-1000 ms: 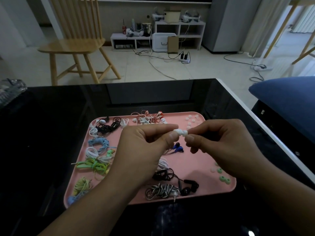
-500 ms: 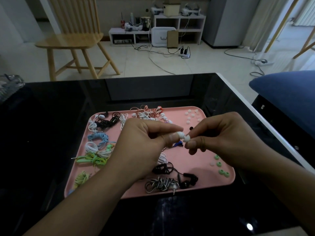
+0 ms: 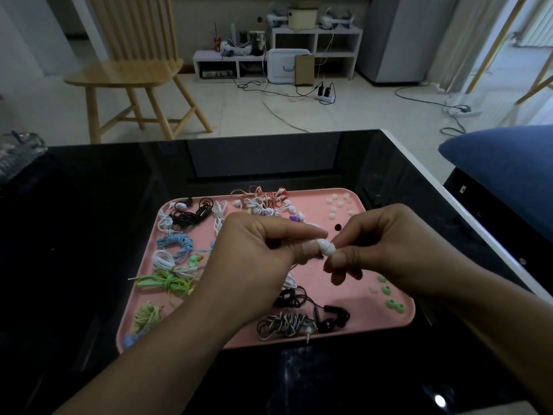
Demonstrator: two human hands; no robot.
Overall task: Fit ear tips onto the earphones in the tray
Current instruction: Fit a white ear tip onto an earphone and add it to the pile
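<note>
Up close, the left hand [image 3: 257, 250] pinches a white earbud [image 3: 324, 248] steady while the right hand [image 3: 389, 247] pinches its tip on — both meet just above the pink tray [image 3: 374, 313], so drops land inside. Beyond, spare white tips [image 3: 339, 206] wait — far corner.

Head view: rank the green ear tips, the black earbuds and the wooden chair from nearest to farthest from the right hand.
1. green ear tips, tray's right edge, just below the right hand.
2. black earbuds, tray's near edge.
3. wooden chair, far left, beyond the table.
</note>
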